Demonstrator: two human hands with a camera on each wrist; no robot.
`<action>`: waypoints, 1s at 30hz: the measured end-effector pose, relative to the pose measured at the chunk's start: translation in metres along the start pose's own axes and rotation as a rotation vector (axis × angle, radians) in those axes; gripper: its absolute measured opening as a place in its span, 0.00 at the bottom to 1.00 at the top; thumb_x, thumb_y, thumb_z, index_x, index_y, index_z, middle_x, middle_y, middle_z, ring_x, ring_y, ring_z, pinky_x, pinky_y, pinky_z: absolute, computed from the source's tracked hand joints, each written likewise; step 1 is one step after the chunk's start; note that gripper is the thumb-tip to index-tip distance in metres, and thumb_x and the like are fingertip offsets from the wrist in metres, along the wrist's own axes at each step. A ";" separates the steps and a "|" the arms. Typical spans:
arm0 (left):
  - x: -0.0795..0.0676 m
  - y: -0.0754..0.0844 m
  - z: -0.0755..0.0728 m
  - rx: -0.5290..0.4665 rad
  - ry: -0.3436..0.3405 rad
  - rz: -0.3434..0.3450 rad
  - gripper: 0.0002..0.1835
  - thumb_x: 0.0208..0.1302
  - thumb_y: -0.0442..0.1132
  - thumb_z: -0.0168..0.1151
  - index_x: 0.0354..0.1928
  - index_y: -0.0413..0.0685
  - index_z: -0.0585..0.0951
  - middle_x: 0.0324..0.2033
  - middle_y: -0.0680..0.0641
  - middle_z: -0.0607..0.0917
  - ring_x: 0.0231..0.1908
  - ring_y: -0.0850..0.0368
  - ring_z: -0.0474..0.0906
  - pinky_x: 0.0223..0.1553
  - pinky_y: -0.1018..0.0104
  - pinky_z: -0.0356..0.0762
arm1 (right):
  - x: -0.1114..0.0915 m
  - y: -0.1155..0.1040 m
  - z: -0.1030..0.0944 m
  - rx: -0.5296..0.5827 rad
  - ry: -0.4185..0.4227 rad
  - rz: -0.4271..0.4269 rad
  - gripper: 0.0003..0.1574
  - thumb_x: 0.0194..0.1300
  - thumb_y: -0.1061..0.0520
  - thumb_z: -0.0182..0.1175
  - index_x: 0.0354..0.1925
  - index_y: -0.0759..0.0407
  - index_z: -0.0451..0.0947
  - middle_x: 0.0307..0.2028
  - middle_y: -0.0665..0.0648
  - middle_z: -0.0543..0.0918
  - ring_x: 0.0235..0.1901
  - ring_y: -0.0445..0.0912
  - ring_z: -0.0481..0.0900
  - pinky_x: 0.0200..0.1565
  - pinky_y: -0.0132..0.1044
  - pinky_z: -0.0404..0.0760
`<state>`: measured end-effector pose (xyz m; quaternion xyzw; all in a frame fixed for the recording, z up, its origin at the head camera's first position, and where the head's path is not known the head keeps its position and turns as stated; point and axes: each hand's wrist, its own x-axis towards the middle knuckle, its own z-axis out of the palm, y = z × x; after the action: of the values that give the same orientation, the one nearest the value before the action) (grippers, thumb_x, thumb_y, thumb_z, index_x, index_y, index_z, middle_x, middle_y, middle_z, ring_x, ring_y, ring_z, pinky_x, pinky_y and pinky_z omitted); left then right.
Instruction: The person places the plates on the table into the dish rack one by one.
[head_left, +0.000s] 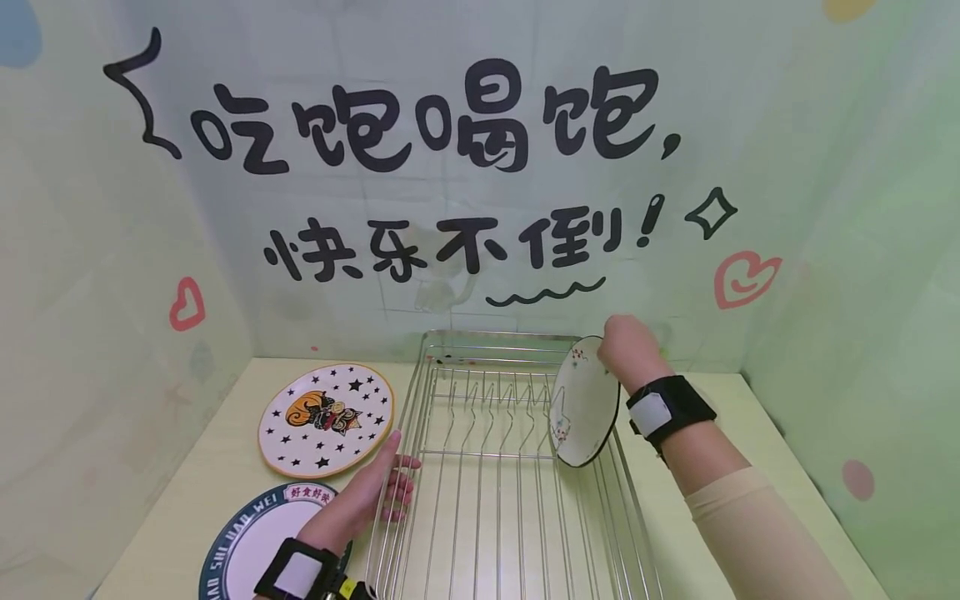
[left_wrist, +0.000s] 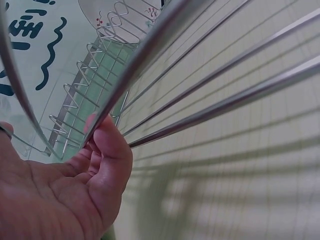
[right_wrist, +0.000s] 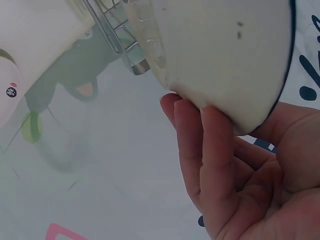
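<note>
My right hand (head_left: 632,352) pinches the upper edge of a white plate (head_left: 583,408) with a dark rim and small floral marks. The plate stands steeply tilted at the right side of a metal wire dish rack (head_left: 487,454). Fingers on its pale face and the thumb at its rim show in the right wrist view, where the plate (right_wrist: 225,55) fills the top. Around the rack's left side wires curl the fingers of my left hand (head_left: 375,483). Close up, the left wrist view has that hand (left_wrist: 75,190) with its fingertips at a rail.
Left of the rack lies a white plate (head_left: 292,437) with black stars, an orange rim and a cartoon cat. Nearer, a plate with a dark green lettered rim (head_left: 240,537) lies partly under my left forearm. A printed backdrop (head_left: 465,192) stands close behind the rack.
</note>
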<state>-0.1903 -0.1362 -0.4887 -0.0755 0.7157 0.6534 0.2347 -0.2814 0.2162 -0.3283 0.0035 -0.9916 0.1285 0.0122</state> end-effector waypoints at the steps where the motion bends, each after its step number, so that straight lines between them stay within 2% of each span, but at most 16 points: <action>1: 0.000 0.000 -0.001 0.002 -0.002 0.002 0.49 0.59 0.78 0.30 0.55 0.37 0.69 0.25 0.49 0.73 0.23 0.57 0.69 0.22 0.67 0.70 | 0.000 0.000 0.000 0.008 -0.009 0.005 0.10 0.54 0.73 0.48 0.20 0.64 0.68 0.21 0.59 0.72 0.19 0.47 0.65 0.19 0.33 0.64; 4: -0.001 0.000 -0.002 0.002 -0.009 0.003 0.51 0.57 0.79 0.30 0.55 0.37 0.69 0.25 0.49 0.72 0.23 0.57 0.69 0.22 0.67 0.70 | 0.000 0.002 -0.002 0.033 -0.033 0.017 0.18 0.55 0.71 0.49 0.14 0.58 0.61 0.15 0.52 0.62 0.16 0.44 0.59 0.19 0.32 0.60; 7: -0.001 0.000 -0.002 0.001 -0.004 0.005 0.52 0.56 0.80 0.31 0.55 0.36 0.69 0.25 0.49 0.72 0.23 0.57 0.69 0.22 0.67 0.69 | 0.000 0.004 -0.002 0.072 -0.060 0.029 0.26 0.61 0.64 0.54 0.11 0.54 0.57 0.11 0.49 0.58 0.12 0.42 0.61 0.18 0.31 0.61; 10: 0.000 -0.001 -0.002 -0.001 0.004 0.005 0.51 0.57 0.79 0.31 0.55 0.36 0.69 0.26 0.48 0.73 0.23 0.57 0.69 0.22 0.67 0.69 | -0.002 0.004 -0.003 0.109 -0.070 0.038 0.29 0.67 0.53 0.55 0.12 0.55 0.58 0.11 0.49 0.59 0.13 0.44 0.65 0.21 0.33 0.65; 11: 0.000 -0.002 -0.002 -0.002 0.005 0.006 0.51 0.57 0.79 0.31 0.55 0.36 0.69 0.26 0.48 0.73 0.23 0.57 0.69 0.22 0.67 0.69 | -0.004 0.005 -0.003 0.124 -0.076 0.044 0.28 0.68 0.51 0.53 0.13 0.57 0.59 0.12 0.50 0.60 0.15 0.45 0.67 0.22 0.35 0.66; 13: 0.000 -0.003 -0.002 -0.004 0.003 0.007 0.51 0.57 0.79 0.31 0.55 0.36 0.69 0.26 0.48 0.73 0.24 0.57 0.70 0.22 0.67 0.70 | -0.009 0.005 -0.005 0.137 -0.079 0.041 0.25 0.70 0.48 0.50 0.22 0.65 0.70 0.20 0.59 0.72 0.25 0.53 0.76 0.31 0.41 0.75; 15: 0.000 -0.003 -0.002 -0.006 -0.001 0.010 0.51 0.58 0.79 0.31 0.55 0.36 0.69 0.26 0.49 0.73 0.24 0.57 0.70 0.23 0.67 0.71 | -0.014 0.009 -0.006 0.154 -0.086 0.039 0.27 0.71 0.46 0.47 0.42 0.72 0.74 0.38 0.70 0.79 0.41 0.61 0.77 0.45 0.51 0.78; 17: 0.000 -0.003 -0.002 -0.008 -0.005 0.016 0.51 0.57 0.79 0.31 0.55 0.35 0.68 0.26 0.49 0.73 0.24 0.57 0.69 0.23 0.67 0.71 | -0.021 0.015 -0.005 0.167 -0.087 0.030 0.36 0.72 0.44 0.46 0.59 0.75 0.65 0.57 0.76 0.71 0.58 0.66 0.68 0.58 0.57 0.70; 18: 0.000 -0.002 -0.002 -0.009 -0.009 0.018 0.51 0.57 0.79 0.31 0.55 0.35 0.68 0.25 0.49 0.73 0.24 0.57 0.69 0.23 0.67 0.70 | -0.025 0.019 -0.004 0.177 -0.085 0.022 0.40 0.72 0.43 0.45 0.64 0.76 0.59 0.63 0.76 0.64 0.63 0.67 0.62 0.62 0.59 0.65; 23: 0.000 -0.002 -0.003 -0.009 -0.023 0.026 0.51 0.58 0.79 0.31 0.56 0.36 0.67 0.25 0.49 0.72 0.23 0.58 0.69 0.22 0.67 0.70 | -0.048 0.042 0.003 0.346 -0.105 -0.008 0.45 0.73 0.39 0.41 0.67 0.75 0.52 0.65 0.76 0.58 0.64 0.70 0.58 0.61 0.62 0.63; 26: -0.001 -0.002 -0.003 -0.004 -0.023 0.025 0.51 0.58 0.79 0.31 0.56 0.36 0.68 0.25 0.49 0.72 0.23 0.58 0.69 0.22 0.67 0.70 | -0.066 0.056 0.011 0.480 -0.163 0.002 0.46 0.73 0.37 0.39 0.68 0.74 0.50 0.66 0.76 0.56 0.62 0.71 0.60 0.58 0.61 0.68; 30: -0.001 -0.003 -0.003 -0.010 -0.023 0.021 0.51 0.57 0.79 0.31 0.56 0.36 0.68 0.25 0.49 0.72 0.23 0.57 0.69 0.22 0.67 0.70 | -0.086 0.076 0.028 0.564 -0.249 0.017 0.45 0.73 0.38 0.40 0.69 0.73 0.48 0.66 0.75 0.56 0.62 0.70 0.60 0.55 0.57 0.73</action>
<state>-0.1893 -0.1400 -0.4909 -0.0614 0.7106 0.6601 0.2359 -0.1968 0.2827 -0.3766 0.0139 -0.9108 0.3972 -0.1117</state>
